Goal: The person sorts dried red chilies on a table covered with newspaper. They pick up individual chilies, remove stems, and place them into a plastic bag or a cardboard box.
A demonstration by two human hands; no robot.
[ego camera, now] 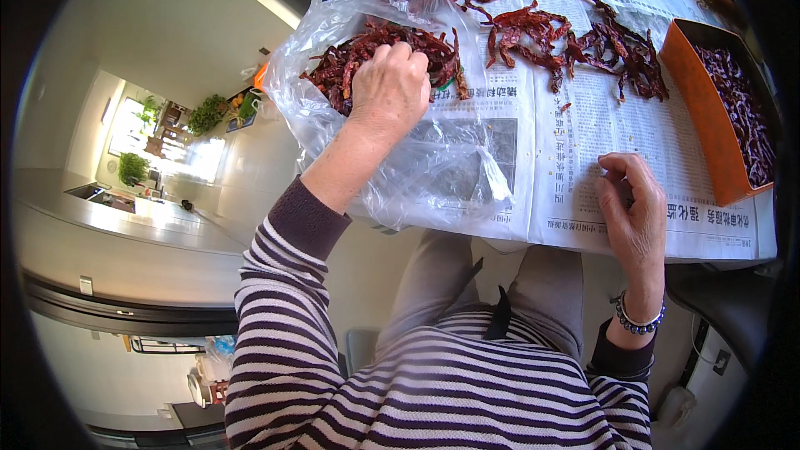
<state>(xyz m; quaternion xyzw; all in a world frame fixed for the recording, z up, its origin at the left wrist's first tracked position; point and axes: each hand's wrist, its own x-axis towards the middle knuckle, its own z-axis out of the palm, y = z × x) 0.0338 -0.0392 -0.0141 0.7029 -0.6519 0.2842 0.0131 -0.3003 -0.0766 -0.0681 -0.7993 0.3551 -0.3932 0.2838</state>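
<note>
My left hand [392, 90] reaches into a clear plastic bag [431, 169] that lies spread on the table. Its curled fingers are down among a heap of dried red chilies [331, 75], and the fingertips are hidden. My right hand [637, 206] rests on the newspaper [581, 131] near the table's front edge, loosely curved. Between its thumb and index finger there is a gap, and I see nothing held there. Beyond it, more dried chilies [537, 31] lie in loose clumps on the paper, right of the bag.
An orange box [703, 131] stands on the right, holding many dark red chili pieces [734, 100]. Small seeds and a chili scrap [565, 107] dot the newspaper. A dark chair seat [719, 306] is below the table at right. A counter [144, 225] runs along the left.
</note>
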